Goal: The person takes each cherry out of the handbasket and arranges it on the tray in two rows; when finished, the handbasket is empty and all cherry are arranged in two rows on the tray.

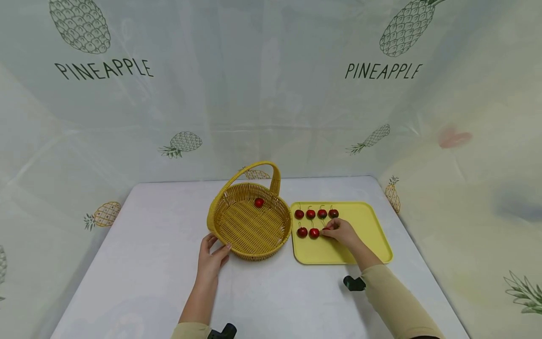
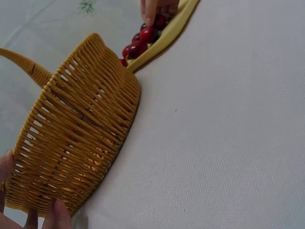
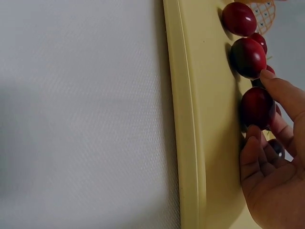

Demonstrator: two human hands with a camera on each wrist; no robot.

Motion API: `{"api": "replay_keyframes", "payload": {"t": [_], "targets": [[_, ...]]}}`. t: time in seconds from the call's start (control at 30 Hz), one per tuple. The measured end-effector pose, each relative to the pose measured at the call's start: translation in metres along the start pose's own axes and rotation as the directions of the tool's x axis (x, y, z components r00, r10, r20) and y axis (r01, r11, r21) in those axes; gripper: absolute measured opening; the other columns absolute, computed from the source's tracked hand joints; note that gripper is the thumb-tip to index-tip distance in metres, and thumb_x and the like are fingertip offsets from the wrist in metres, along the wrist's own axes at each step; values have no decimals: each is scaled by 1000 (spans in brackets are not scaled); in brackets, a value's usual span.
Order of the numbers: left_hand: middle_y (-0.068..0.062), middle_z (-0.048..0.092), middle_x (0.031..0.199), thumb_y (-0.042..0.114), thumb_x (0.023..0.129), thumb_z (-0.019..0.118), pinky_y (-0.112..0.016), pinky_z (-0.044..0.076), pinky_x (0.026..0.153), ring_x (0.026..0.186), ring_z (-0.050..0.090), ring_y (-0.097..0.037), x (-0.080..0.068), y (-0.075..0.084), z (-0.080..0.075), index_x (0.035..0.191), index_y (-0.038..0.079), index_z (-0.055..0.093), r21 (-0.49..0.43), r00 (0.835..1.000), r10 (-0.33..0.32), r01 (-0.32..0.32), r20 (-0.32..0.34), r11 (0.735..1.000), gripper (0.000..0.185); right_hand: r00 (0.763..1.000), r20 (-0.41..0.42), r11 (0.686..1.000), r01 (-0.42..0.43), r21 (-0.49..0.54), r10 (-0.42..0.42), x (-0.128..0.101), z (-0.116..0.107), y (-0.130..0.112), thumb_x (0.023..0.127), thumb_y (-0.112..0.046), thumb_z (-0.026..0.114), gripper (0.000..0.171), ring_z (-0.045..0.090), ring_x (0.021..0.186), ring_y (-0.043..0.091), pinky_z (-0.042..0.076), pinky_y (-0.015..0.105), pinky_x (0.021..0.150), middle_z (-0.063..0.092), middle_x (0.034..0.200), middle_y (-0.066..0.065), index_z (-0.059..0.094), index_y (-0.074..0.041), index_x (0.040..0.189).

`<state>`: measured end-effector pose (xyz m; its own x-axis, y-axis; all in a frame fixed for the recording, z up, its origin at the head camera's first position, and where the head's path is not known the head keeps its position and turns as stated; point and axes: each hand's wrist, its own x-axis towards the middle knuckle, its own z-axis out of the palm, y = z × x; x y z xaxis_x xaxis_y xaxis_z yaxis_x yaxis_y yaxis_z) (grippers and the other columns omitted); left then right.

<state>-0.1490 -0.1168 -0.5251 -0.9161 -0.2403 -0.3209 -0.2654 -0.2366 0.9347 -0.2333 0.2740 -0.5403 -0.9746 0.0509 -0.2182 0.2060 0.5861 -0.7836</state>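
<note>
A yellow woven basket [image 1: 254, 252] with an arched handle stands on the table, one red cherry [image 1: 259, 202] inside. At its front left my left hand [image 1: 211, 259] holds the basket's side; in the left wrist view its fingertips [image 2: 59, 212] lie against the weave. To the right, a yellow tray [image 1: 372, 235] bears dark red cherries in two rows, stems mostly pointing away from me. Over the front row my right hand [image 1: 343, 233] pinches a cherry [image 3: 257, 109] between thumb and fingers, low over the tray. Another cherry [image 3: 248, 58] sits right beside it.
The tray's left edge lies against or very near the basket. A white cloth [image 1: 139, 263] covers the table. Behind it hangs a pale sheet [image 1: 237, 94] printed with pineapples. A dark wrist device [image 1: 354, 283] shows near my right sleeve.
</note>
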Motion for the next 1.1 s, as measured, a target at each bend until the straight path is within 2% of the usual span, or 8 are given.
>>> {"api": "replay_keyframes", "payload": {"t": [0.17, 0.37, 0.87, 1.1], "targets": [[-3, 26, 137, 7, 79, 67, -47, 40, 85, 105, 49, -25, 0, 1, 0, 134, 20, 31, 8, 1000, -1, 1, -2, 1000, 67, 1000, 7, 1000, 2, 17, -2, -1, 0, -1, 71, -26, 77, 37, 45, 73, 19, 38, 27, 61, 51, 80, 6, 56, -2, 90], [-3, 26, 137, 8, 80, 67, -46, 40, 85, 104, 49, -24, -1, 1, 1, 134, 20, 31, 15, 1000, -3, 3, -1, 1000, 67, 998, 55, 997, 3, 73, -7, -4, -2, 2, 72, -19, 76, 38, 47, 74, 19, 43, 25, 61, 50, 86, 9, 54, 0, 96], [-2, 26, 137, 9, 79, 68, -46, 40, 85, 104, 48, -24, -1, 1, 0, 134, 20, 31, 10, 1000, -11, 12, -2, 1000, 68, 998, 70, 999, 0, 39, -3, -6, -3, 4, 73, -13, 75, 35, 46, 79, 22, 43, 27, 64, 52, 91, 9, 56, -4, 101], [-2, 27, 137, 10, 78, 70, -46, 41, 84, 103, 49, -24, -1, 1, 0, 134, 20, 31, 12, 1000, -8, 8, 0, 1000, 69, 997, 72, 999, 24, 24, -25, -9, -6, 1, 74, -13, 74, 34, 46, 80, 22, 41, 29, 65, 53, 91, 9, 57, -3, 101]]}}
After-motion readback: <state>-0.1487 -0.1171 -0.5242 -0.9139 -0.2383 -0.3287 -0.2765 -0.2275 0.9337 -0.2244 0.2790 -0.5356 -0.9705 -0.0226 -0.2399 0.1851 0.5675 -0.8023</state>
